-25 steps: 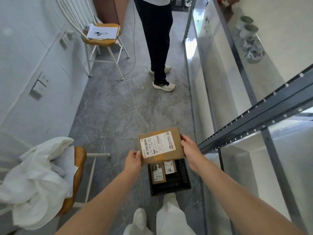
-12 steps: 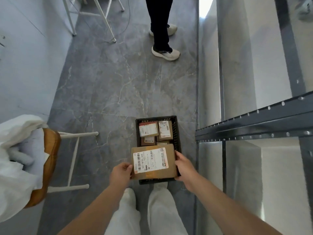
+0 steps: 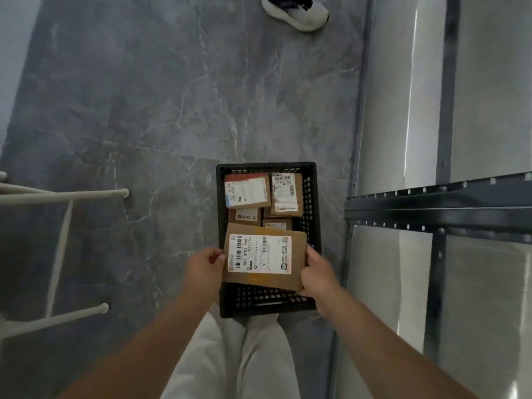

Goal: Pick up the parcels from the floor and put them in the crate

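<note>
The grey marbled floor point(image 3: 144, 110) filled most of what I saw. Along its right edge ran a metal rack point(image 3: 437, 208) with a dark crossbeam. My pale trousers point(image 3: 230, 355) covered the floor's near edge, and the white chair legs point(image 3: 63, 194) stood at its left edge. The black slatted crate point(image 3: 312, 214) sat on the floor just beside the rack, directly in front of my legs. Over the crate's near half I held a large brown parcel point(image 3: 296, 254), its white label facing up. I could not tell whether it rested on anything below.

My left grip point(image 3: 201, 269) was closed on the parcel's left edge, fingers curled round it. My right grip point(image 3: 318, 272) clasped the parcel's near right corner.

In the crate's far half lay smaller parcels point(image 3: 247, 214). A red-labelled parcel point(image 3: 246, 191) sat in the far left corner and a white-labelled parcel point(image 3: 285, 194) in the far right. Two more were partly hidden behind the large one's far edge. Another person's white shoe point(image 3: 296, 14) showed at the floor's far edge.
</note>
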